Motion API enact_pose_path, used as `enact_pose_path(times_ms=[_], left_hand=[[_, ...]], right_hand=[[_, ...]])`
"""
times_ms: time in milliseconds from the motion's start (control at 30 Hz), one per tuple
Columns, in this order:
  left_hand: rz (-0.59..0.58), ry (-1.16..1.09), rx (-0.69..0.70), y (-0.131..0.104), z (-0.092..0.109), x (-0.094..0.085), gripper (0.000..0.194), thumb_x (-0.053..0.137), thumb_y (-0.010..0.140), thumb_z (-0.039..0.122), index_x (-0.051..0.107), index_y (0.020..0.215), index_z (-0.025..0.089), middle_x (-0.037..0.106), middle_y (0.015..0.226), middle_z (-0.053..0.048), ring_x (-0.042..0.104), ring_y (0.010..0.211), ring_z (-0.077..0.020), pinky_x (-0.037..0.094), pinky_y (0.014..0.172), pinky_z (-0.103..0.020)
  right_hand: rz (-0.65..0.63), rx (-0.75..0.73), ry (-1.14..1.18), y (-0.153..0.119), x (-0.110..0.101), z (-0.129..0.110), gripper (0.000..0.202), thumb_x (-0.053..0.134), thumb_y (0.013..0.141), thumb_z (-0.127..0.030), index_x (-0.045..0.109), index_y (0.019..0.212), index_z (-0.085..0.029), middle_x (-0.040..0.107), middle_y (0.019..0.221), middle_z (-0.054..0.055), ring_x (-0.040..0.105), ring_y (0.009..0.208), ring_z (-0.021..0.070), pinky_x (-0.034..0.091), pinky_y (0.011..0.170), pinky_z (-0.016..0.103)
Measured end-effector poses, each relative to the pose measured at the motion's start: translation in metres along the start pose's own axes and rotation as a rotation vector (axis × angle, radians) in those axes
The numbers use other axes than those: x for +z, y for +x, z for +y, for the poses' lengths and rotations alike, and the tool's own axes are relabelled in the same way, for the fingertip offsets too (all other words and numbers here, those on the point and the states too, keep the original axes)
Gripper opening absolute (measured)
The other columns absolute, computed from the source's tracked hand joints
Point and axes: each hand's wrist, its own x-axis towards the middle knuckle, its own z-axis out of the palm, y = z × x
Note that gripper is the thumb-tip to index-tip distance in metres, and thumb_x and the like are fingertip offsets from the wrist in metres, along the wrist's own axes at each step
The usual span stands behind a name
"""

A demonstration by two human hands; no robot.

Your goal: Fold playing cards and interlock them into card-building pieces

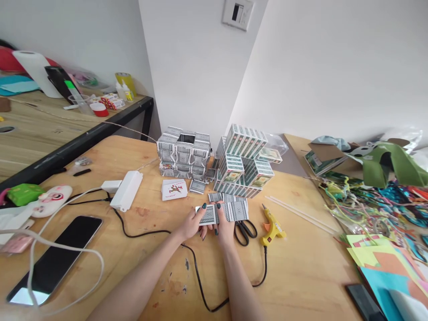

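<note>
Both my hands meet at the middle of the wooden table (301, 267). My left hand (193, 224) and my right hand (224, 228) together hold a folded playing card (209, 215), its patterned back up. A row of joined folded cards (234, 209) lies right beside them, touching my right hand. Behind stand two structures built of folded cards: a grey one (183, 151) with an opening on top and a greenish one (245, 160). A small stack of cards with a joker face (174, 189) lies to the left.
Black scissors (244, 231) and a yellow glue gun (272, 225) lie just right of my hands, the gun's black cord (200, 285) running under my arms. A white power adapter (126, 190), a phone (56, 258), coloured paper (388, 263) and craft scraps (368, 200) lie around.
</note>
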Motion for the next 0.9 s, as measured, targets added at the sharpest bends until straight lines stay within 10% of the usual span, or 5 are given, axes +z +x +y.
enact_pose_path(times_ms=[900], left_hand=[[0.06, 0.075, 0.017, 0.0012, -0.0099, 0.001, 0.051, 0.033, 0.084, 0.052, 0.047, 0.054, 0.014, 0.047, 0.041, 0.003, 0.04, 0.029, -0.0054, 0.03, 0.03, -0.017]], right_hand=[[0.019, 0.037, -0.075, -0.0079, 0.0089, 0.0028, 0.029, 0.058, 0.075, -0.043, 0.052, 0.087, -0.017, 0.045, 0.042, -0.007, 0.036, 0.031, 0.0072, 0.028, 0.029, 0.018]])
